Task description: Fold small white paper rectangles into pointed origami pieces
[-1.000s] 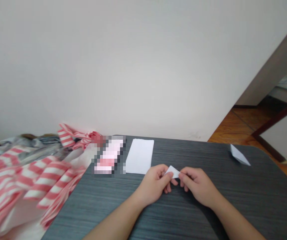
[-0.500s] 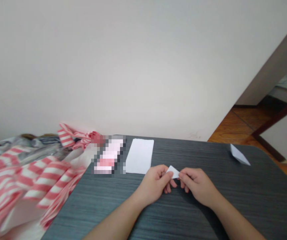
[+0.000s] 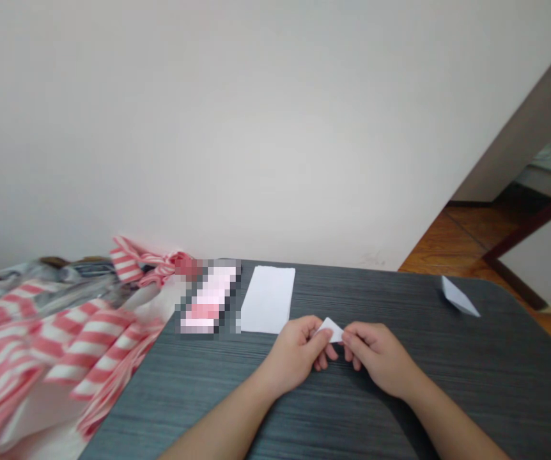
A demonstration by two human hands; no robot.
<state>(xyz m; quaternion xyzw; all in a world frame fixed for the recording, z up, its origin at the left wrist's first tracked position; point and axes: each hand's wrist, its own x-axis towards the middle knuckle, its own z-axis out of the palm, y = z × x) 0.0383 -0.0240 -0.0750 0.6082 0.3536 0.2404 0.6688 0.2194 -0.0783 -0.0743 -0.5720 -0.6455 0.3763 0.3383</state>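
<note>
I have both bare hands working just below and right of the frame's centre, close together over the table. The left hand (image 3: 299, 350) is pinching a small white folded-paper triangle (image 3: 332, 330) between thumb and fingers, its thumb lying across the lower left of the paper. The right hand (image 3: 378, 354) grips the triangle's right corner in its fingertips. One point of the triangle sticks up between the two hands; I cannot tell how many layers it has, since the fingers cover its edges. Nor can I tell whether the fingers of the two hands touch each other beneath it.

Just beyond my left hand, near the middle of the frame, a stack of plain white rectangular paper sheets (image 3: 268, 299) lies flat. Left of it is a dark-edged rectangular object with a pink-and-white face (image 3: 211, 297), blurred into blocks, so I cannot read it. Toward the right of the frame, well apart from my hands, a folded white paper piece (image 3: 459, 297) rests with one face tilted up.

All of this is on a dark grey wood-grained table (image 3: 184, 396). Red-and-white striped cloth (image 3: 88, 338) is heaped at lower left, a pale plain wall (image 3: 256, 128) fills the top, and brown wooden flooring (image 3: 436, 236) shows at right.
</note>
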